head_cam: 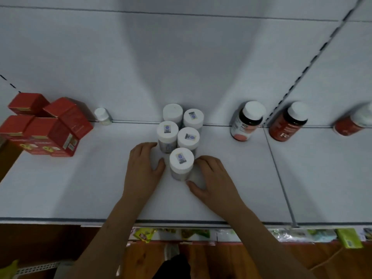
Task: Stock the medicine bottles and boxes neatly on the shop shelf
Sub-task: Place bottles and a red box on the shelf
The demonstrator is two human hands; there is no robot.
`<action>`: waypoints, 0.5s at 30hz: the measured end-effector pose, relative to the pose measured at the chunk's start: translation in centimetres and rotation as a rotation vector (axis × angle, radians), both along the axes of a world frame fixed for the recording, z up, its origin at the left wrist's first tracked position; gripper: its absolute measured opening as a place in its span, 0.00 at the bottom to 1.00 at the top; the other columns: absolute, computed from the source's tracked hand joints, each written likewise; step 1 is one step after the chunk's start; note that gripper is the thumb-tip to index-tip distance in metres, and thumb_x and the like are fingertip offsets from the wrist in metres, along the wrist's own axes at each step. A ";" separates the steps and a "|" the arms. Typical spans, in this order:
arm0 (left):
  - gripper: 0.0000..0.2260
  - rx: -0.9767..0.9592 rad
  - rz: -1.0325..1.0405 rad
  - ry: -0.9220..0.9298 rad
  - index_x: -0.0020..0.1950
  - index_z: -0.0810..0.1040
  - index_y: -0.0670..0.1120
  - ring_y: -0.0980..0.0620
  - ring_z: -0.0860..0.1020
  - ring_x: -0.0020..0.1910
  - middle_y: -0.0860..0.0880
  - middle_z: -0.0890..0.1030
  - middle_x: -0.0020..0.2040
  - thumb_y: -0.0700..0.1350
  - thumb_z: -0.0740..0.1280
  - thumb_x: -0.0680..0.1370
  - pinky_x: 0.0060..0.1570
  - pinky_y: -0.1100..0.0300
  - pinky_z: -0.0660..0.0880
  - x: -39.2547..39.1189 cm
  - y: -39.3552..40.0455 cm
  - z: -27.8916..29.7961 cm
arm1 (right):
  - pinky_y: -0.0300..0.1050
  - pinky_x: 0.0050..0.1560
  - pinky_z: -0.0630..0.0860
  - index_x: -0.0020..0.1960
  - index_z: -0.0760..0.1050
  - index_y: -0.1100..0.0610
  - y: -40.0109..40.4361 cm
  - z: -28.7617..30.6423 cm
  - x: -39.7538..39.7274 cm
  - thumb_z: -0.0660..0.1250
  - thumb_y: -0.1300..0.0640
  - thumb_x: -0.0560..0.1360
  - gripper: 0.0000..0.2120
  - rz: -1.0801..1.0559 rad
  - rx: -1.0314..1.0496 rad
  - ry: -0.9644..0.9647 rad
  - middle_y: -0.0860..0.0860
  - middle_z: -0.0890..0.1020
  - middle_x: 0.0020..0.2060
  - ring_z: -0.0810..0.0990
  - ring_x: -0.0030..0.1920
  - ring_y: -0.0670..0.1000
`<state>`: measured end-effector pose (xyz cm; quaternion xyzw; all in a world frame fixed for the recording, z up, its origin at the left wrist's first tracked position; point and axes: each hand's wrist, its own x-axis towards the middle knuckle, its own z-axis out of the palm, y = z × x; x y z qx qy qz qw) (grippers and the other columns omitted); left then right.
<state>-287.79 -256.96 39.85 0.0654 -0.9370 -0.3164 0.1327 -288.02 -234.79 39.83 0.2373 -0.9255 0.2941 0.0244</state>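
In the head view, the white shelf (231,168) fills most of the frame, and a fair part of the stock already stands on it. At mid frame five white-capped bottles cluster together, four in a tight block at the back and the front bottle (181,164) just before them, slightly off to the right of the block's line. The left hand (144,168) rests on the shelf just left of it, fingers loosely bent toward the cluster, thumb near the bottle; whether it touches I cannot tell. The right hand (211,178) lies just right of the bottle, fingers curved at its side and thumb reaching under its near edge, cupping rather than gripping. At left, the red boxes (46,125) sit in an untidy, skewed heap, with a small bottle (102,116) beside them at the back. At right, a dark bottle (246,121) and a red bottle (286,122) lean against the back wall. I judge the work partly done: the front bottle needs nudging into line, and the boxes and leaning bottles want straightening.
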 end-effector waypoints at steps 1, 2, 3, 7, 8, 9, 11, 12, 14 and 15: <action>0.18 0.031 0.027 0.007 0.66 0.73 0.43 0.49 0.72 0.61 0.47 0.75 0.62 0.42 0.70 0.76 0.61 0.61 0.66 1.0 0.4 0.5 | 0.39 0.67 0.67 0.67 0.71 0.56 0.5 0.0 0.6 0.66 0.43 0.74 0.25 -0.014 -0.024 -0.024 0.50 0.74 0.63 0.70 0.64 0.48; 0.16 0.060 0.059 0.030 0.65 0.74 0.44 0.50 0.73 0.59 0.48 0.75 0.60 0.40 0.69 0.77 0.59 0.61 0.68 2.2 0.9 1.0 | 0.38 0.67 0.66 0.68 0.71 0.55 1.3 0.0 1.3 0.65 0.44 0.75 0.25 -0.032 -0.049 -0.046 0.50 0.73 0.63 0.69 0.65 0.47; 0.14 0.085 0.098 0.067 0.63 0.74 0.45 0.50 0.74 0.57 0.49 0.75 0.59 0.39 0.68 0.77 0.56 0.60 0.70 3.5 1.7 1.5 | 0.36 0.67 0.65 0.69 0.70 0.54 2.3 0.1 2.0 0.64 0.43 0.75 0.25 -0.050 -0.069 -0.065 0.49 0.72 0.64 0.68 0.65 0.46; 0.09 0.148 0.196 0.195 0.54 0.75 0.45 0.51 0.75 0.50 0.49 0.76 0.51 0.34 0.67 0.77 0.46 0.66 0.68 8.6 7.4 2.9 | 0.36 0.63 0.69 0.69 0.70 0.51 9.1 1.1 5.1 0.62 0.44 0.78 0.22 -0.111 -0.101 -0.083 0.44 0.73 0.63 0.71 0.62 0.42; 0.09 0.148 0.162 0.197 0.53 0.75 0.45 0.51 0.75 0.49 0.49 0.76 0.50 0.33 0.67 0.76 0.46 0.65 0.68 9.6 9.4 3.0 | 0.38 0.62 0.71 0.69 0.70 0.51 11.2 1.3 5.8 0.63 0.45 0.78 0.21 -0.142 -0.104 -0.076 0.44 0.74 0.63 0.71 0.62 0.42; 0.09 0.142 0.104 0.193 0.52 0.76 0.44 0.52 0.75 0.48 0.49 0.76 0.49 0.33 0.67 0.76 0.47 0.65 0.68 10.2 11.6 3.0 | 0.39 0.62 0.71 0.68 0.71 0.51 13.5 1.6 6.5 0.64 0.46 0.79 0.20 -0.187 -0.113 -0.058 0.44 0.75 0.62 0.72 0.61 0.42; 0.09 0.103 -0.073 0.196 0.53 0.76 0.45 0.54 0.75 0.48 0.51 0.76 0.48 0.33 0.67 0.76 0.49 0.66 0.69 11.2 16.3 3.1 | 0.39 0.61 0.72 0.67 0.73 0.51 18.1 2.4 8.0 0.66 0.48 0.78 0.19 -0.294 -0.154 -0.018 0.44 0.76 0.61 0.73 0.61 0.43; 0.07 0.078 -0.180 0.194 0.53 0.77 0.45 0.56 0.75 0.48 0.52 0.76 0.49 0.36 0.66 0.77 0.49 0.67 0.70 11.6 18.7 3.1 | 0.39 0.60 0.72 0.67 0.73 0.51 20.4 2.8 8.8 0.66 0.48 0.78 0.19 -0.343 -0.176 -0.002 0.45 0.76 0.60 0.73 0.61 0.43; 0.07 0.036 -0.380 0.154 0.56 0.77 0.47 0.58 0.76 0.51 0.55 0.75 0.51 0.43 0.63 0.78 0.51 0.66 0.72 12.6 23.6 3.2 | 0.39 0.59 0.72 0.67 0.72 0.51 24.8 3.6 10.6 0.65 0.48 0.79 0.19 -0.418 -0.217 0.020 0.44 0.76 0.61 0.73 0.62 0.43; 0.09 0.018 -0.462 0.128 0.57 0.77 0.48 0.58 0.75 0.52 0.56 0.75 0.52 0.47 0.62 0.79 0.52 0.66 0.72 13.4 26.2 3.1 | 0.39 0.60 0.71 0.68 0.72 0.51 27.0 4.0 11.7 0.65 0.48 0.79 0.19 -0.446 -0.230 0.033 0.45 0.76 0.61 0.73 0.62 0.44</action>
